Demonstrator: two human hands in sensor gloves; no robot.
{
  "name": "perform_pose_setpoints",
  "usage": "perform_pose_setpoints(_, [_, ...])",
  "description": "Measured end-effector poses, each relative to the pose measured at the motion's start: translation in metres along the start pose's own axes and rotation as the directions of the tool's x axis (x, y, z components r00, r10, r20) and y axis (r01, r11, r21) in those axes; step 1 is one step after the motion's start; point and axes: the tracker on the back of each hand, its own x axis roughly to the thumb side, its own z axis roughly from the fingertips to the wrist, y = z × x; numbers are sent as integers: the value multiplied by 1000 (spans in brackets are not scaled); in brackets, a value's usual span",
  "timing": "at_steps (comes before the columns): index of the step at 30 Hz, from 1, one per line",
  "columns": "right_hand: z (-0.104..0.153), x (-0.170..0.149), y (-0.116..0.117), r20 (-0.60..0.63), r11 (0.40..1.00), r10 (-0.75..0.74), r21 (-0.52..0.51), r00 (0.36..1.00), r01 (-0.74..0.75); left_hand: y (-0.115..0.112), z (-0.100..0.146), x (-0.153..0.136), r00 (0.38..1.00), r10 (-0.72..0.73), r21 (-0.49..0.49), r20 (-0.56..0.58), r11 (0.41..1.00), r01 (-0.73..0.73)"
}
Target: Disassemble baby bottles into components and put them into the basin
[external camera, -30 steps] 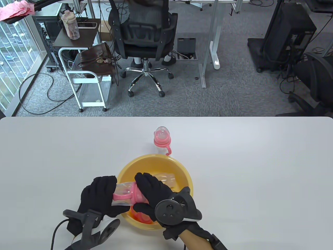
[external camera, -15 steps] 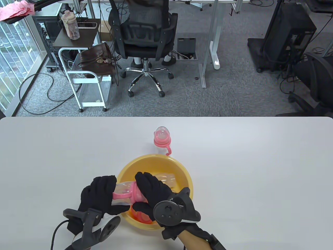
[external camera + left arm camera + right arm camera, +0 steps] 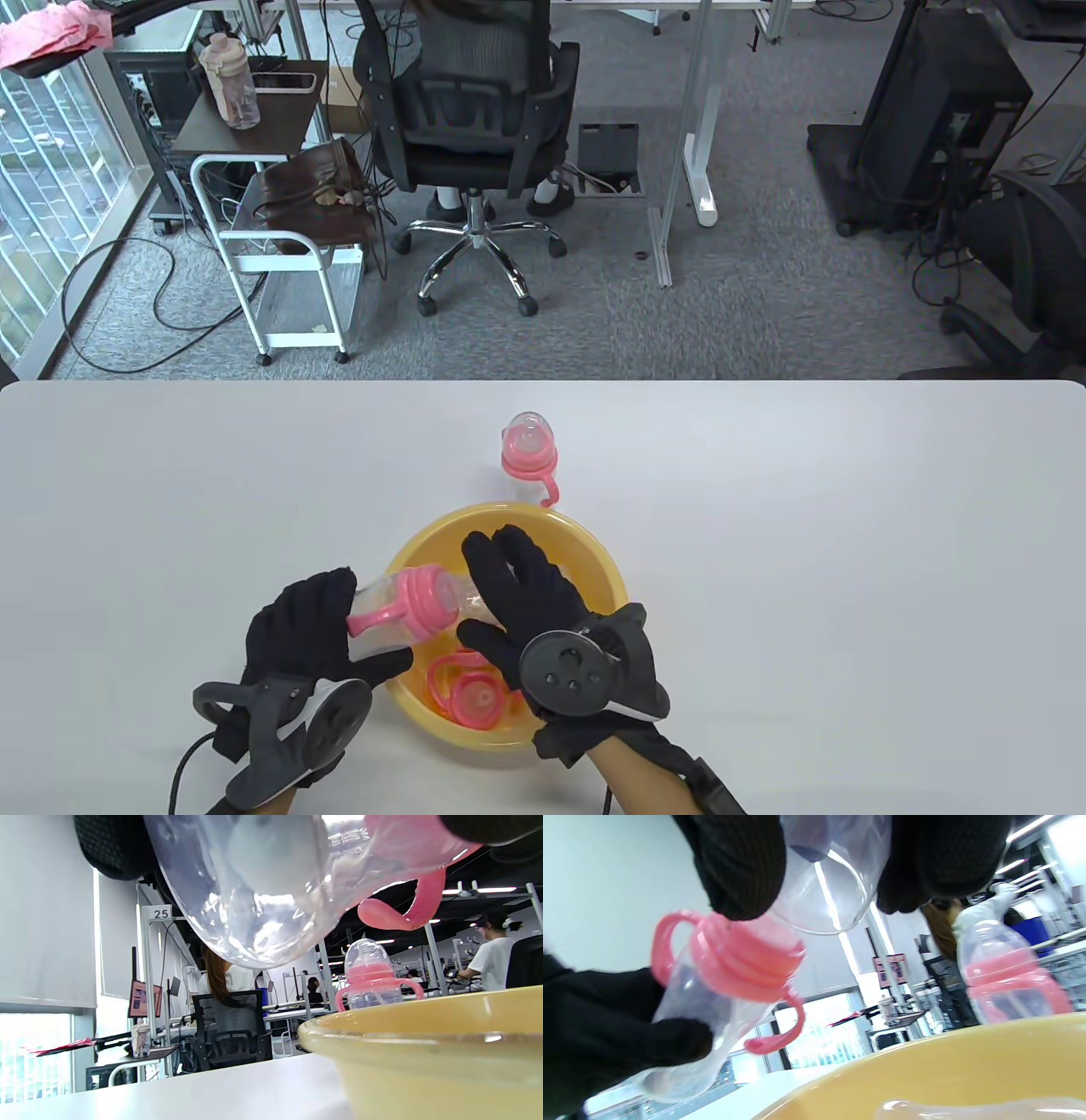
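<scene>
My left hand (image 3: pixel 301 628) grips the clear body of a baby bottle (image 3: pixel 382 611), tilted over the near-left rim of the yellow basin (image 3: pixel 611 594). Its pink collar with handles (image 3: pixel 420 598) is still on it. My right hand (image 3: pixel 509 586) pinches the bottle's clear dome cap (image 3: pixel 827 870) between thumb and fingers, just off the collar (image 3: pixel 746 963). A loose pink collar (image 3: pixel 467 688) lies in the basin. A second bottle (image 3: pixel 528 450) stands whole behind the basin and also shows in the left wrist view as the standing bottle (image 3: pixel 369 980).
A clear piece (image 3: pixel 967 1107) lies on the basin floor below my right hand. The white table (image 3: pixel 848 552) stretches wide on both sides. An office chair (image 3: pixel 475 102) and a cart (image 3: pixel 280 255) stand beyond the far edge.
My right hand has come off the pink collar with the clear cap and moved up and right. The left hand shifted left with the bottle, uncovering the loose pink collar in the basin.
</scene>
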Motion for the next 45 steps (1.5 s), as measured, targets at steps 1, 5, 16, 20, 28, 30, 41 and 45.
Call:
perform_pose_setpoints(1, [-1,-5,-2,-40,1000,11,21,999,-10,-3,-1,-4,1000,-12,-15,-9,1000,12])
perform_pose_setpoints(5, [-3,-26,0,-154,984,89,169,984,-62,-13,-3,-13,999,-8,-53,-37,999,6])
perform_pose_setpoints(16, [0,-47,45,-173,838,364,491,915,-240,-18,-4,-11,999,27,-96,-38,995,-30])
perform_pose_setpoints(20, [-1,-45,55,-135,799,427,518,894,-304,-18,-4,-11,998,37,-99,-44,994,-41])
perform_pose_setpoints(28, [1,-44,70,-82,727,500,580,862,-367,-19,-3,-11,998,45,-96,-41,994,-49])
perform_pose_setpoints(30, [1,-44,72,-73,716,509,588,858,-375,-19,-3,-11,998,44,-97,-41,994,-48])
perform_pose_setpoints(41, [-3,-37,53,-110,830,425,443,898,-339,-19,-3,-10,999,36,-89,-33,995,-39])
perform_pose_setpoints(45, [-7,-25,26,-101,946,187,285,977,-152,-20,-2,-5,1000,7,-72,23,997,-6])
